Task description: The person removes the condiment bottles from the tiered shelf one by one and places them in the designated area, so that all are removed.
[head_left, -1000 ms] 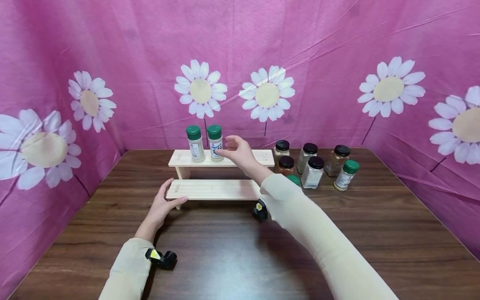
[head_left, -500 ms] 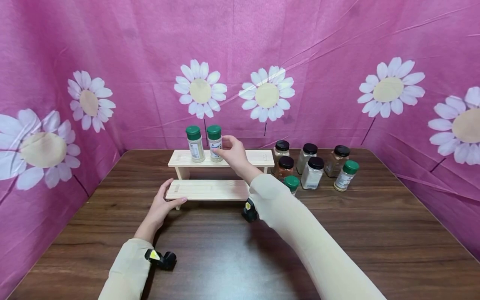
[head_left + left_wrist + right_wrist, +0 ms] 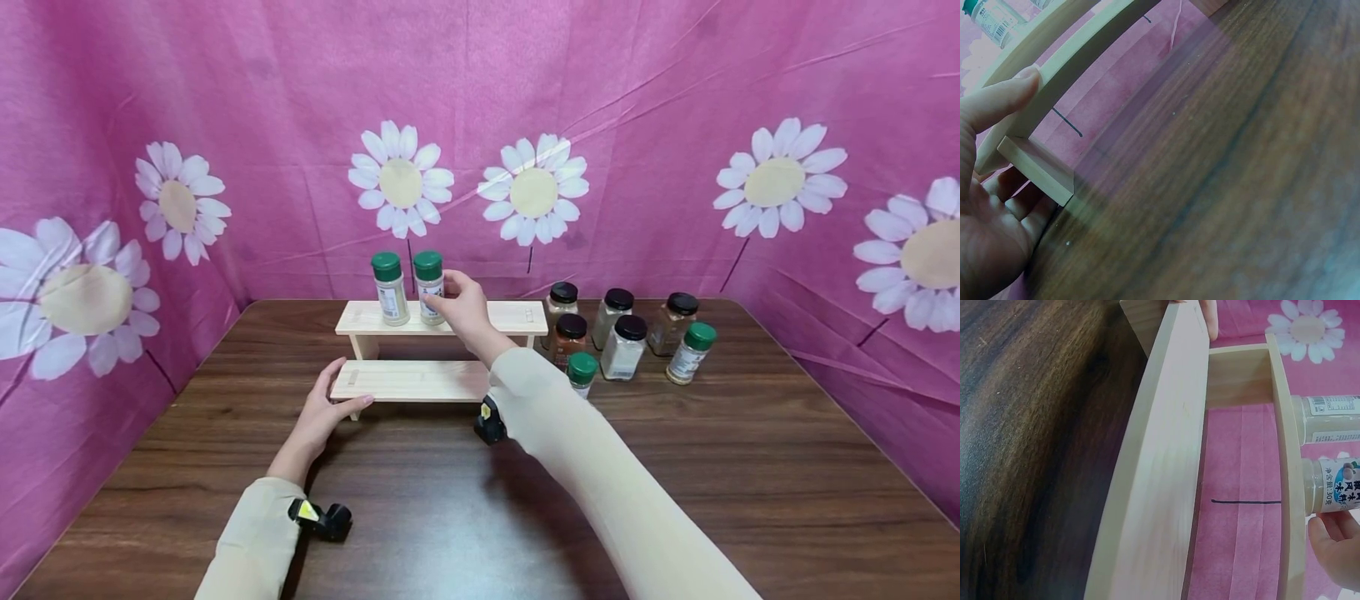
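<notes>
A two-tier wooden rack stands on the table. My left hand grips its lower left end, thumb over the board's front edge and fingers around the outer side; the left wrist view shows the thumb on the wood. On the upper tier, two green-capped spice jars stand upright side by side. My right hand holds the right spice jar from its right side, thumb across the front of the label, other fingers behind. The left spice jar stands a small gap away, untouched.
Right of the rack stand several black-capped jars, among them a white-filled one. Two more green-capped jars stand there, one near my right sleeve, another farther right. A pink daisy-print cloth hangs behind the table.
My right hand has moved slightly left and closed its thumb and fingers onto the right spice jar. A green-capped jar beside the right sleeve has come into fuller view. My left hand stays put.
</notes>
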Demonstrator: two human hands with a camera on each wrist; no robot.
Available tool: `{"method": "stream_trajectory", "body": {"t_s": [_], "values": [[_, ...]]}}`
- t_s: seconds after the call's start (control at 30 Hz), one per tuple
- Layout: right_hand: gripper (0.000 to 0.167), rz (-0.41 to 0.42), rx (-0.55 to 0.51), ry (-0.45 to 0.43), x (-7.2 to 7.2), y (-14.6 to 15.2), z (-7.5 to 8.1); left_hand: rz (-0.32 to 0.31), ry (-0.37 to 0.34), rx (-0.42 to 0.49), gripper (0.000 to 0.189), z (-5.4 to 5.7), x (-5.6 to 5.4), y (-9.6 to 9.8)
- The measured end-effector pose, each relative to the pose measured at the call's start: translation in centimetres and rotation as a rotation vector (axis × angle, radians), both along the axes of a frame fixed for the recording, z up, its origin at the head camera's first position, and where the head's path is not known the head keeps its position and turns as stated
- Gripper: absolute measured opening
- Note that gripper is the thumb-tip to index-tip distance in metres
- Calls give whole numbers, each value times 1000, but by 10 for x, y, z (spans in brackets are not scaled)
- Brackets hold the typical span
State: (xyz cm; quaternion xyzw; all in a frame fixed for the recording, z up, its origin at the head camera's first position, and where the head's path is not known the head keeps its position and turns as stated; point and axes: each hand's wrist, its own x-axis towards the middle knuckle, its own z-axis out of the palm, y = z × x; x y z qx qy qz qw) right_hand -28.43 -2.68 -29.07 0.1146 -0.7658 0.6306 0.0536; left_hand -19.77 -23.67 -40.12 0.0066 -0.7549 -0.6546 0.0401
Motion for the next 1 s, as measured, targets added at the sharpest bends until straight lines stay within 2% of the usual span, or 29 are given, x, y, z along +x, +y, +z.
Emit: {"method": "stream_trajectory", "body": {"t_s": [0.33, 0.7, 1.0], "values": [[38, -23, -21, -12, 4, 0, -1, -1, 0, 1, 81, -1, 0, 0], [37, -20, -22, 12, 16, 7, -3, -3, 6, -4, 81, -1, -1, -1], [37, 25, -34, 37, 27, 11, -1, -5, 3, -7, 81, -1, 0, -1]]}}
